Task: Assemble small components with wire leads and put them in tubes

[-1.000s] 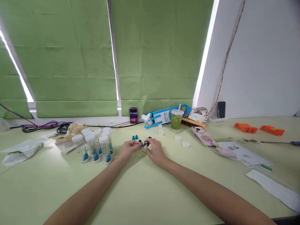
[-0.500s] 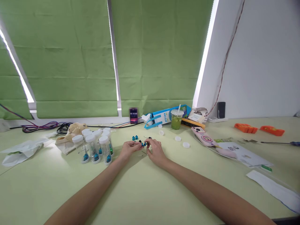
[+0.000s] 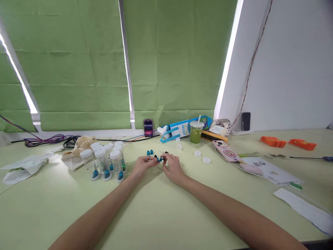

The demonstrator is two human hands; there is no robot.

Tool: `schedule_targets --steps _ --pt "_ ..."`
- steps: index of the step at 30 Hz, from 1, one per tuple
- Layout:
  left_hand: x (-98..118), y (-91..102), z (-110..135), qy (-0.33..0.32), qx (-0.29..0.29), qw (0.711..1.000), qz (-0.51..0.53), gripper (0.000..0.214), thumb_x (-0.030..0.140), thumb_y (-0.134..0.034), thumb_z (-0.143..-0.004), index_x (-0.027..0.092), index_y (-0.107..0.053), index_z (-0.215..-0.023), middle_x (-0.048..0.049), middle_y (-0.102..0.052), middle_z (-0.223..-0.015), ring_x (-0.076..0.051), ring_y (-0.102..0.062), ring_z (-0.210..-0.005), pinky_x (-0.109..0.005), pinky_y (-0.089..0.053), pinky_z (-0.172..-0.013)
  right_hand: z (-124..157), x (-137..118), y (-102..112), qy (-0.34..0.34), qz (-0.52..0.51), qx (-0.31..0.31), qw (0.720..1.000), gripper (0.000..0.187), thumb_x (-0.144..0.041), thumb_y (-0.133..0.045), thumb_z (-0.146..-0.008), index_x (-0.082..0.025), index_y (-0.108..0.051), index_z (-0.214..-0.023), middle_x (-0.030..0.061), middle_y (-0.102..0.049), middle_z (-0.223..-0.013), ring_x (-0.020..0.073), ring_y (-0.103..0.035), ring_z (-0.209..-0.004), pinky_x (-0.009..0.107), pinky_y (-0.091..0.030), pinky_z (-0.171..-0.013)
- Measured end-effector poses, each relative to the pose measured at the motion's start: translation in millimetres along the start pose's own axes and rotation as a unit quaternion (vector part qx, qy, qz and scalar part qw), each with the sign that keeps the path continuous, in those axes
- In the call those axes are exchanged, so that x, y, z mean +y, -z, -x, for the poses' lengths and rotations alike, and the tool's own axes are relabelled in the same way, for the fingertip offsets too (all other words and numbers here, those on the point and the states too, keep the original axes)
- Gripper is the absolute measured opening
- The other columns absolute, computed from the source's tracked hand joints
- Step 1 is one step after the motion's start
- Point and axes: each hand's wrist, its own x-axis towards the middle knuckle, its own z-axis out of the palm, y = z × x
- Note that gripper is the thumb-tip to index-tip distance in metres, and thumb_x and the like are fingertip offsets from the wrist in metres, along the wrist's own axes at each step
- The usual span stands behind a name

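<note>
Between my two hands is a small blue and black part (image 3: 160, 159), too small to make out its kind. My left hand (image 3: 143, 164) pinches its left side with closed fingers. At its right side the fingers of my right hand (image 3: 172, 166) are closed on it too. Just beyond my left hand two small blue knobbed pieces (image 3: 150, 152) stand on the table (image 3: 156, 211). A thin dark rod (image 3: 163, 152) lies by my right fingertips. Several clear tubes with white caps (image 3: 100, 154), holding blue parts, stand to the left of my left hand.
White round caps (image 3: 206, 160) lie right of my hands. Behind them stand a cup of green drink (image 3: 195, 133) and a blue-white bag (image 3: 179, 130). A pink phone (image 3: 226, 151), papers (image 3: 270, 170) and orange pieces (image 3: 273, 141) are at right. A cloth bag (image 3: 78, 152) lies at left.
</note>
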Motion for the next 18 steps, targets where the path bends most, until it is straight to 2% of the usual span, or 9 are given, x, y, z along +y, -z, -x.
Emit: schedule_targets --steps 7,13,18 --pt "-2.1 1.3 -1.7 -0.001 0.001 1.0 0.0 0.026 0.031 -0.075 -0.058 0.01 -0.07 -0.074 -0.0094 -0.072 -0.077 -0.024 -0.067 -0.078 -0.036 -0.05 -0.082 -0.3 1.1 0.0 -0.018 -0.003 0.008 1.0 0.042 -0.006 -0.047 -0.068 -0.022 -0.046 -0.107 0.0006 -0.057 -0.079 0.0196 -0.05 -0.083 0.032 -0.031 -0.076" --pt "-2.9 2.2 -1.8 -0.002 -0.003 1.0 -0.001 0.027 0.031 -0.074 -0.058 0.01 -0.069 -0.075 -0.0105 -0.072 -0.078 -0.024 -0.067 -0.078 -0.037 -0.05 -0.082 -1.5 -1.2 2.6 -0.015 -0.013 0.026 0.999 0.047 -0.007 -0.048 -0.066 -0.02 -0.043 -0.111 0.0054 -0.054 -0.1 0.0213 -0.048 -0.095 0.033 -0.031 -0.081" --pt "-3.0 2.3 -0.8 -0.005 -0.01 1.0 0.0 0.027 0.031 -0.075 -0.058 0.01 -0.07 -0.075 -0.0102 -0.072 -0.081 -0.024 -0.067 -0.078 -0.036 -0.05 -0.082 -1.2 -2.5 2.4 0.005 -0.022 0.017 1.0 0.046 -0.005 -0.047 -0.065 -0.02 -0.046 -0.108 0.0045 -0.055 -0.1 0.021 -0.048 -0.096 0.033 -0.032 -0.082"
